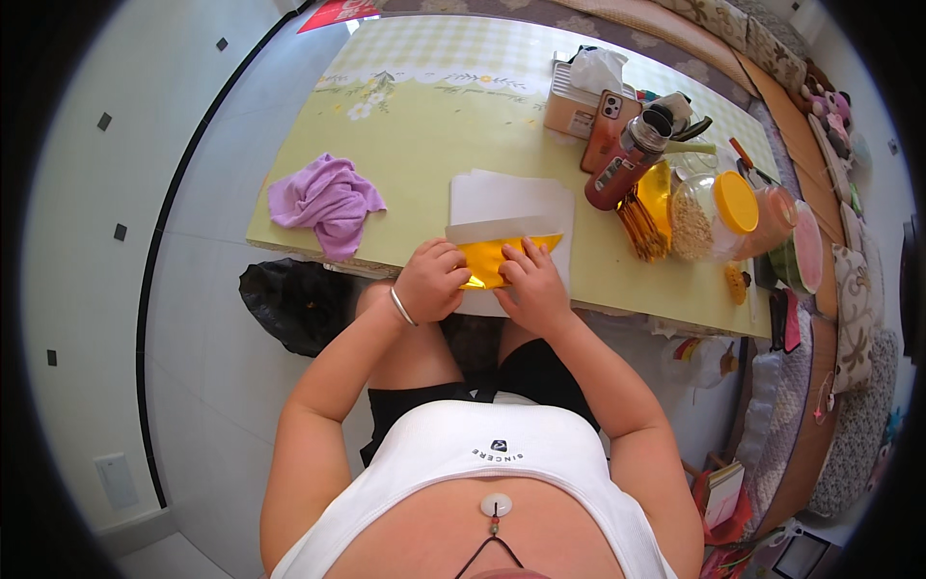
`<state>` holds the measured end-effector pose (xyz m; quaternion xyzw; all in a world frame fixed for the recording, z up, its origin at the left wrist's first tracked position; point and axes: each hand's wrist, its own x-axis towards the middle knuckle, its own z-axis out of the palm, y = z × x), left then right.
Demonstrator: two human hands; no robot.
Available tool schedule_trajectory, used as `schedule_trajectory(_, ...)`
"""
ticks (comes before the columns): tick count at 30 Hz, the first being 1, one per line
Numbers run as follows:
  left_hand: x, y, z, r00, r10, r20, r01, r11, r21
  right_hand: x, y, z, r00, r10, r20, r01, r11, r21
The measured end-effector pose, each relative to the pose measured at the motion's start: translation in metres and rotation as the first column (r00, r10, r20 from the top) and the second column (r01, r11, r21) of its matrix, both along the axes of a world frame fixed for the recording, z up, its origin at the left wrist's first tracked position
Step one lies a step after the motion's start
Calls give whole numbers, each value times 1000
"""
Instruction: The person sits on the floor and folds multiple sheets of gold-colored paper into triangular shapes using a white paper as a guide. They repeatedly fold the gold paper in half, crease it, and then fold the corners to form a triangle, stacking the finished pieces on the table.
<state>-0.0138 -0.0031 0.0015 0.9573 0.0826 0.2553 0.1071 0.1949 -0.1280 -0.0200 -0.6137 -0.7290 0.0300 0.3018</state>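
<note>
A shiny gold foil sheet [490, 256] lies at the table's near edge, with a pale strip along its far side. Under it is a stack of white paper [511, 197], part of which juts past the edge toward my lap. My left hand [431, 281], with a silver bangle at the wrist, grips the foil's left end with curled fingers. At the other end my right hand [533, 286] has bent fingers on top of the foil and its thumb at the near edge. The fingers partly cover the foil's ends.
A crumpled purple cloth [326, 205] lies on the left of the table [405, 135]. To the right stand a dark red flask [622, 166], a phone [610, 124], gold packets [644, 217], a yellow-lidded jar [702, 217] and a cut watermelon [799, 253]. A black bag [294, 304] hangs below left.
</note>
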Motion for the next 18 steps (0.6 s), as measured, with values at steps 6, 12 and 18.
schedule_trajectory(6, 8, 7, -11, 980, 167, 111, -131, 953, -272, -14, 7, -9, 986, -138, -90, 141, 989, 33)
schedule_trajectory(12, 18, 21, -29, 919, 382, 98, -329, 880, -343, -19, 10, -10, 963, -216, -160, 223, 974, 29)
schedule_trajectory(18, 36, 25, -30, 901, 433, 24, -406, 862, -302, -21, 14, -13, 958, -257, -130, 265, 963, 44)
